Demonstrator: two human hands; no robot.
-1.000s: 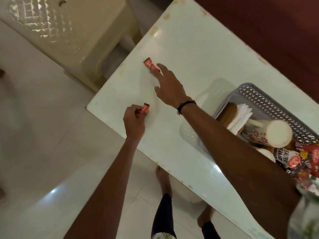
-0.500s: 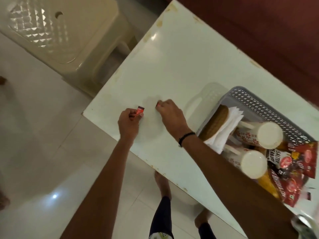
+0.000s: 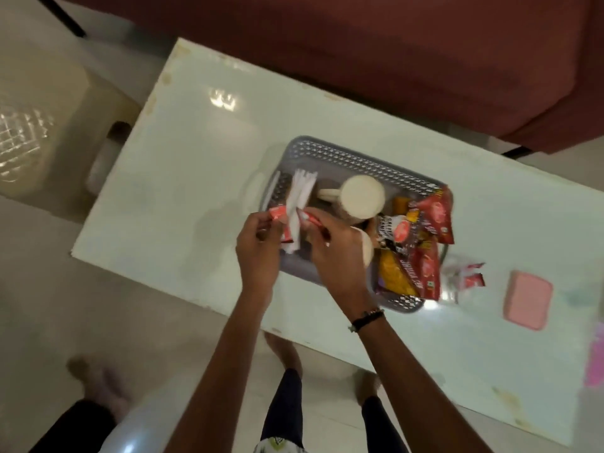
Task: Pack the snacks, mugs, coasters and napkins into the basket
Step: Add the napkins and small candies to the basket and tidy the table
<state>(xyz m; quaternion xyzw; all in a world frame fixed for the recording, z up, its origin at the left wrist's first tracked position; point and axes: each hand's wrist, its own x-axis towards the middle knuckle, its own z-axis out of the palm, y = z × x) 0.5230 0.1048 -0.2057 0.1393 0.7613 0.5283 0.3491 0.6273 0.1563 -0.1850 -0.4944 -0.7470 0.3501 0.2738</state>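
Since a sec ago you've lifted both small red sachets off the table's left end and swung them over to the basket, so the last loose bits on that side are now at the drop point & only the release is left, by my read. Your left hand pinches one red sachet betw thumb and fingertips; your right hand grips the other red sachet the same way, both hovering over the basket's 9 o'clock end, right above the white napkins. Basket sits mid-table, grey, perforated walls, already crowded: a cream mug lying near centre, a 2nd mug mostly hidden under your right hand, snack packets in red, black & yellow heaped at the 3 o'clock end, some spilling over the rim. Coasters can't be made out now. Sachets look thin, crinkly & light, so prob they'll slide down beside the napkins. Outside the basket at 3 o'clock: a clear wrapper w/ red bits just beside the rim, & a pink box farther out; can't tell if either belongs in.
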